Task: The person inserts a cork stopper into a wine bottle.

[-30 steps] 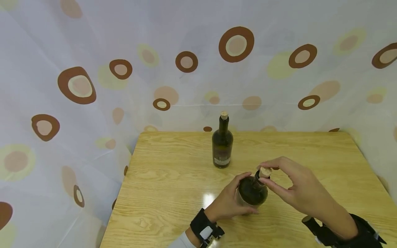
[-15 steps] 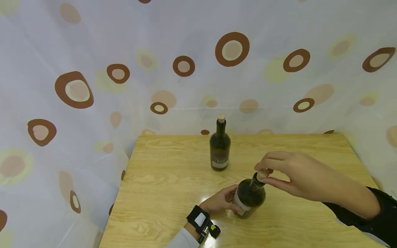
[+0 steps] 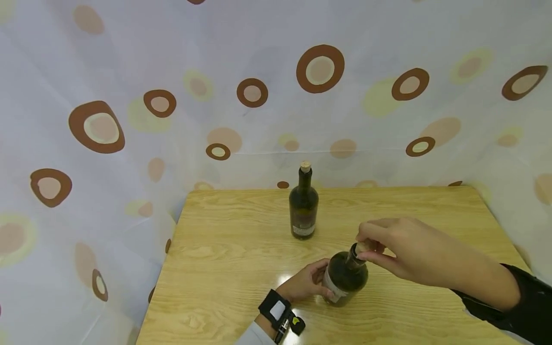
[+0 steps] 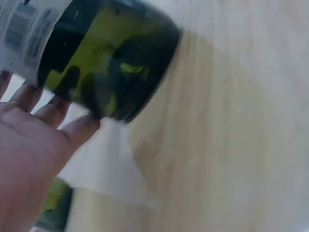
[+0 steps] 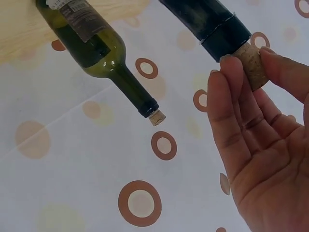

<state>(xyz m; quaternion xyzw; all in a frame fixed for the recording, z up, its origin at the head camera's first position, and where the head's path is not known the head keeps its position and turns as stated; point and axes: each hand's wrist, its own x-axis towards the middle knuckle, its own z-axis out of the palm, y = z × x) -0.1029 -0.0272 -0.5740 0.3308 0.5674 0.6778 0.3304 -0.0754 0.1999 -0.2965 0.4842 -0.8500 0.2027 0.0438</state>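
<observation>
My left hand grips the lower body of a dark green glass wine bottle from the left, thumb in front of its pale label. In the left wrist view the fingers lie along the glass near the bottle's base. The neck points up and to the right in the head view. There my right hand pinches the cork at the mouth between thumb and fingertips. Part of the cork shows outside the neck in the right wrist view. The fingers cover most of it in the head view.
A second corked green wine bottle stands upright farther back on the wooden table, left of the held one. A white curtain with brown and yellow ovals hangs behind the table and along both sides.
My right hand and forearm have turned, and the fingers now cover more of the cork. My left hand has shifted its hold, showing the label. The head view has shifted slightly.
</observation>
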